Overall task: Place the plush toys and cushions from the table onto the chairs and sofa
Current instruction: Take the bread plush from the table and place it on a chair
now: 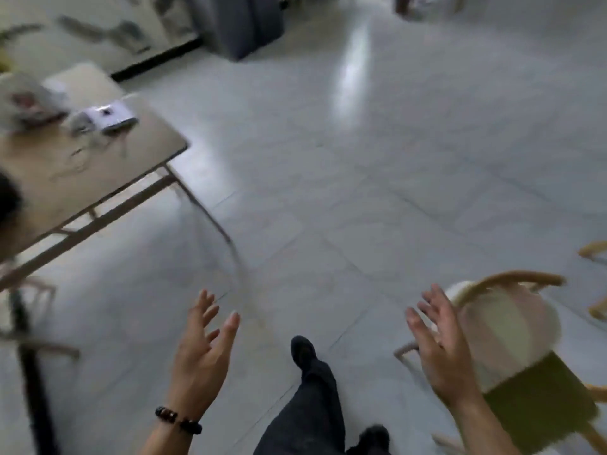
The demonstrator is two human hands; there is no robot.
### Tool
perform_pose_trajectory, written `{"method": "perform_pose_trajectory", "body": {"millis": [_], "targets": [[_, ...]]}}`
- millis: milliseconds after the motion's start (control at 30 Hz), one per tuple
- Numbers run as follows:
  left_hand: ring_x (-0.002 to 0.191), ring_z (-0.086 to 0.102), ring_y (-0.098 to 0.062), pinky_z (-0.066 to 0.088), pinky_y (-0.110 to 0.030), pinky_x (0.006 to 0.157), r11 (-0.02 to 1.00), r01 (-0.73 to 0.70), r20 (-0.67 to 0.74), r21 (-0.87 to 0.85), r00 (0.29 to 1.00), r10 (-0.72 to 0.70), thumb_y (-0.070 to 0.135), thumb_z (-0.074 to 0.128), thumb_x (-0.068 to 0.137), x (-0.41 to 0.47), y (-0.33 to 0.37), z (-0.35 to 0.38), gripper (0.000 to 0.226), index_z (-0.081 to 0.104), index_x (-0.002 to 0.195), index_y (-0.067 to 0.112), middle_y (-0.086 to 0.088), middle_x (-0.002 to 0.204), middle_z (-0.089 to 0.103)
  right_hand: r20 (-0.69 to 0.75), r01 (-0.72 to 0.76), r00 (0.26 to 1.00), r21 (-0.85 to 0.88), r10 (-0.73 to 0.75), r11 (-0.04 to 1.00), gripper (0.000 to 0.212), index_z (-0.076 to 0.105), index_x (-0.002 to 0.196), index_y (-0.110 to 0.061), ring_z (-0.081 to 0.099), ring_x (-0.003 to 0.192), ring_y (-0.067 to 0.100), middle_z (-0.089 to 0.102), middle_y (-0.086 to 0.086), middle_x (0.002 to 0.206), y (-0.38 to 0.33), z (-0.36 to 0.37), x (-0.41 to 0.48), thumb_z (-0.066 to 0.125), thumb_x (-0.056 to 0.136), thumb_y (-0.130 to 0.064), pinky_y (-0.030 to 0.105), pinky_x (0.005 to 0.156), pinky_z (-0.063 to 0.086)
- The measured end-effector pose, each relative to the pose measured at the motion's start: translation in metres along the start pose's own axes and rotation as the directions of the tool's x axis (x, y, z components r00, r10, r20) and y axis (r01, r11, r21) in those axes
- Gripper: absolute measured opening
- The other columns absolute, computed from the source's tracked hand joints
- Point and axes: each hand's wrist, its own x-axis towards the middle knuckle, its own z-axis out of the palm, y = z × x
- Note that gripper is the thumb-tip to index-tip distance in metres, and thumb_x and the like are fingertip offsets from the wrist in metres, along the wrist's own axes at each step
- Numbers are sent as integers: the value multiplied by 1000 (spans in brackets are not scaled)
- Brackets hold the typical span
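Head view shows the left hand [202, 353] and right hand [443, 349] spread wide, each grip released, between counter [98, 178] and chair [512, 326].

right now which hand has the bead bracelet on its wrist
The left hand: a dark bead bracelet circles its wrist. The right hand, open beside the chair, has a bare wrist.

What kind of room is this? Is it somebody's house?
Probably an indoor lounge or office-like room, though the picture is blurry. It has a shiny tiled floor, a folding table with things on it, and a wooden chair holding a cushion.
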Motion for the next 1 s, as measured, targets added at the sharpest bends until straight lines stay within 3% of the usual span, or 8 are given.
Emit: {"method": "perform_pose_trajectory", "body": {"millis": [100, 200, 300, 400, 500, 567, 767, 1000], "targets": [[129, 49, -13, 41, -29, 98, 993, 79, -198, -85, 976, -94, 17, 60, 96, -23, -31, -78, 62, 34, 152, 16, 4, 145, 48, 197, 123, 974, -52, -110, 991, 67, 37, 153, -30, 52, 128, -6, 52, -12, 145, -30, 74, -5, 66, 94, -44, 23, 97, 46], [132, 51, -15, 40, -25, 96, 976, 124, -377, -178, 908, -184, 19, 60, 96, -37, -76, -146, 59, 38, 151, 20, 3, 146, 49, 390, 228, 904, -103, -172, 968, 72, 37, 153, -33, 51, 127, -8, 52, -20, 142, -56, 153, -17, 61, 87, -47, 19, 96, 44], [132, 52, -16, 40, -25, 95, 954, 159, -474, -253, 840, -265, 25, 66, 94, -39, -124, -205, 62, 40, 149, 24, 5, 144, 51, 491, 273, 849, -87, -197, 958, 75, 37, 153, -33, 51, 125, -12, 53, -18, 142, -72, 240, -31, 60, 84, -49, 16, 94, 43], [130, 54, -16, 41, -27, 95, 941, 137, -551, -311, 781, -295, 36, 73, 87, -24, -159, -268, 68, 41, 146, 28, 5, 142, 52, 558, 281, 805, -64, -199, 958, 67, 38, 149, -36, 54, 127, -4, 55, -10, 143, -86, 336, -46, 62, 87, -41, 14, 89, 45], [130, 54, -18, 42, -25, 93, 944, 114, -610, -310, 738, -289, 18, 68, 91, -2, -177, -335, 61, 42, 147, 22, 3, 141, 52, 640, 309, 737, -37, -215, 950, 63, 37, 150, -36, 54, 128, -2, 54, -8, 146, -110, 427, -60, 65, 93, -28, 14, 90, 46], [129, 54, -18, 42, -25, 94, 948, 99, -631, -302, 725, -276, 13, 65, 93, 14, -177, -376, 59, 42, 147, 18, 2, 142, 52, 676, 335, 697, -12, -239, 942, 68, 35, 153, -33, 53, 128, -5, 53, -11, 146, -133, 475, -68, 64, 91, -34, 14, 90, 46], [130, 52, -4, 43, -26, 99, 967, 61, -667, -246, 713, -215, 28, 63, 92, 76, -195, -467, 64, 39, 150, 24, 14, 144, 49, 719, 392, 629, 37, -297, 919, 76, 35, 154, -32, 53, 125, -9, 53, -13, 143, -162, 600, -68, 60, 83, -46, 15, 93, 45], [130, 52, -6, 44, -24, 97, 944, 146, -707, -295, 631, -319, 28, 66, 88, 175, -253, -538, 68, 40, 150, 21, 7, 149, 48, 785, 341, 575, 26, -231, 940, 70, 38, 145, -40, 55, 124, -8, 57, -10, 141, -155, 774, -34, 65, 81, -43, 21, 93, 50]]}}
